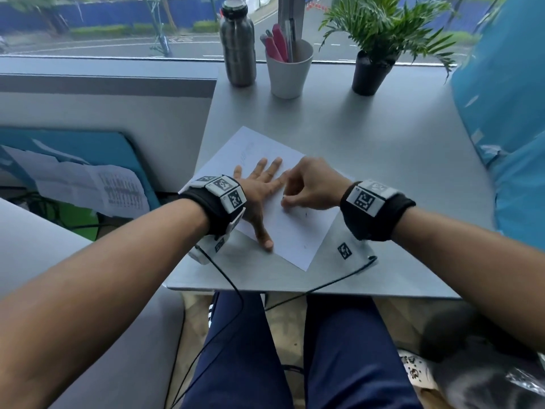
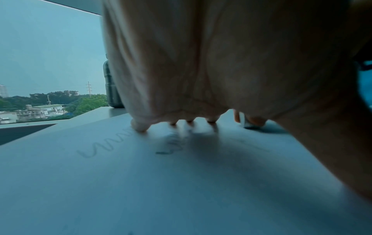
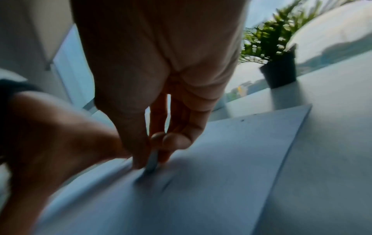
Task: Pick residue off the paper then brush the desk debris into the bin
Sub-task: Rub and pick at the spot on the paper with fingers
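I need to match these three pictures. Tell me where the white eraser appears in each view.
Head: barely visible under the right hand fingertips, on the paper.
Left wrist: eraser right of centre, past the left hand.
Right wrist: eraser centre, pinched.
Shared landmark: the paper.

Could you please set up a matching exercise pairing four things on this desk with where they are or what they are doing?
Things:
1. left hand
2. right hand
3. steel bottle
4. potted plant

States:
A. far right, by the window
B. flat on the paper
C. pinches a small white eraser
D. left of the pen cup

Pairs: 1-B, 2-C, 3-D, 4-A
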A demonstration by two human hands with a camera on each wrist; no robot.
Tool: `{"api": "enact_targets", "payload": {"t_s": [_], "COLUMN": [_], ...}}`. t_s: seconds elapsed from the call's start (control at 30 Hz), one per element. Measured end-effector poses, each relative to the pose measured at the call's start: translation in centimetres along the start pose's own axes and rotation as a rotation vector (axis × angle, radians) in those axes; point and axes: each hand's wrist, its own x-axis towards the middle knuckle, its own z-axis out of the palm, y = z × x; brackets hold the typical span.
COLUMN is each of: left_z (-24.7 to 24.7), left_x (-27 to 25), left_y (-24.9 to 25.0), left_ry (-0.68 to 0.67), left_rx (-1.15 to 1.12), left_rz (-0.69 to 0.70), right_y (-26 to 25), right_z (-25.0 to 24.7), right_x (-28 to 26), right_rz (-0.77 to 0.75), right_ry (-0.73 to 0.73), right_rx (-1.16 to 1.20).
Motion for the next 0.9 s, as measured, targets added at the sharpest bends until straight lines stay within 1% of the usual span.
{"api": "enact_targets", "payload": {"t_s": [0.03,0.1,0.13,0.17,0.2,0.27,0.3,0.33,0.37,0.47,0.5,0.53,0.6,0.63,0.67,0.7,0.8,0.83,0.87,0.9], "left_z": [0.0,-0.2,-0.2,-0.2,-0.2,-0.1,-0.1,-0.2,-0.2,-0.2,-0.2,-0.2,-0.3,-0.4,-0.5,-0.7,-0.8,-0.9,-0.9,-0.8], "left_x": [0.0,0.0,0.0,0.0,0.0,0.2,0.2,0.2,0.2,0.1,0.1,0.1,0.2,0.3,0.2,0.2,0.0,-0.1,-0.2,-0.1], "left_y": [0.1,0.4,0.5,0.6,0.6,0.5,0.5,0.4,0.4,0.6,0.6,0.7,0.6,0.6,0.7,0.7,1.2,1.4,1.4,1.4], "left_ry": [-0.003,-0.007,-0.012,-0.015,-0.017,-0.016,-0.015,-0.014,-0.016,-0.016,-0.018,-0.023,-0.034,-0.039,-0.043,-0.047,-0.050,-0.052,-0.056,-0.060], "left_rx": [0.005,0.023,0.029,0.032,0.031,0.028,0.028,0.031,0.033,0.040,0.042,0.044,0.046,0.050,0.055,0.058,0.060,0.063,0.071,0.081], "left_rz": [-0.005,-0.015,-0.023,-0.031,-0.037,-0.038,-0.035,-0.033,-0.034,-0.036,-0.037,-0.039,-0.045,-0.048,-0.050,-0.052,-0.064,-0.070,-0.076,-0.079], "right_y": [0.7,2.3,2.8,2.7,2.0,-0.2,-0.7,-0.7,-0.1,2.3,2.4,1.9,0.3,-0.1,0.1,0.8,3.5,3.6,3.0,2.1], "right_z": [-0.7,-2.5,-3.0,-2.8,-2.1,-0.2,0.4,0.3,-0.4,-2.4,-2.4,-1.9,-0.4,-0.1,-0.3,-1.0,-3.2,-3.2,-2.6,-1.8], "right_x": [0.7,1.8,2.1,1.9,1.3,-1.0,-1.9,-2.0,-1.4,0.6,0.7,0.3,-1.2,-1.6,-1.5,-0.9,1.0,1.2,0.8,0.2], "right_rz": [0.038,0.141,0.172,0.162,0.122,0.001,-0.030,-0.037,-0.017,0.113,0.127,0.115,0.031,0.003,0.000,0.027,0.165,0.173,0.154,0.109], "right_ry": [0.023,0.146,0.199,0.213,0.182,0.041,-0.032,-0.073,-0.065,0.130,0.167,0.158,0.050,-0.013,-0.045,-0.030,0.157,0.192,0.186,0.149], "right_rx": [-0.002,0.008,0.011,0.010,0.010,0.008,0.011,0.006,0.000,0.081,0.089,0.081,0.044,0.032,0.020,0.014,0.071,0.060,0.037,0.012]}}
